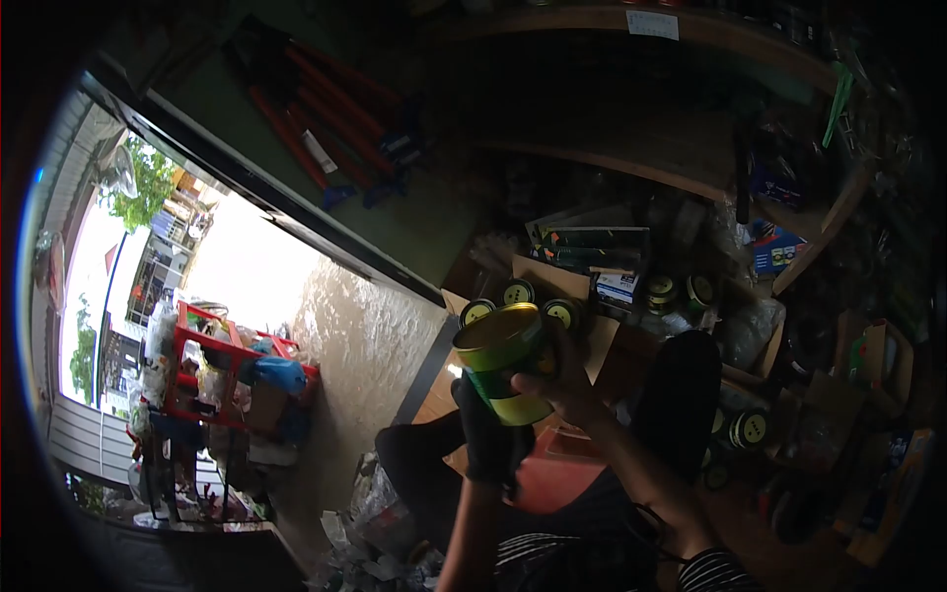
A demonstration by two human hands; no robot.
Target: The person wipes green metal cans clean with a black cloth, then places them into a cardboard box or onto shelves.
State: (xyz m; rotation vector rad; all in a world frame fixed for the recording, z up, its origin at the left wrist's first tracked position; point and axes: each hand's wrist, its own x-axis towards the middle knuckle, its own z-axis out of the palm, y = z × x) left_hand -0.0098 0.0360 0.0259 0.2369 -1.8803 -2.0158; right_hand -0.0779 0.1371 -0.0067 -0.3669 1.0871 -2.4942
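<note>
A green and yellow tin can (pixel 498 380) with a gold-coloured rim is tilted in front of me, above my lap. My left hand (pixel 490 434), in a dark glove, supports the can from its lower left side. My right hand (pixel 562 380), bare, is wrapped around the can's right side, with the thumb across its front. Just behind it stands an opened cardboard box (pixel 597 347) holding more cans (pixel 518 292) with yellowish, dark-marked tops. Shadow hides some of the fingers.
To the right, more cans (pixel 748 428) stand among cardboard boxes (pixel 769 340) and plastic bags. A red stool-like surface (pixel 560 474) is between my legs. At left, a red rack (pixel 182 360) full of goods stands by the bright doorway. Wooden shelves (pixel 631 158) hang above.
</note>
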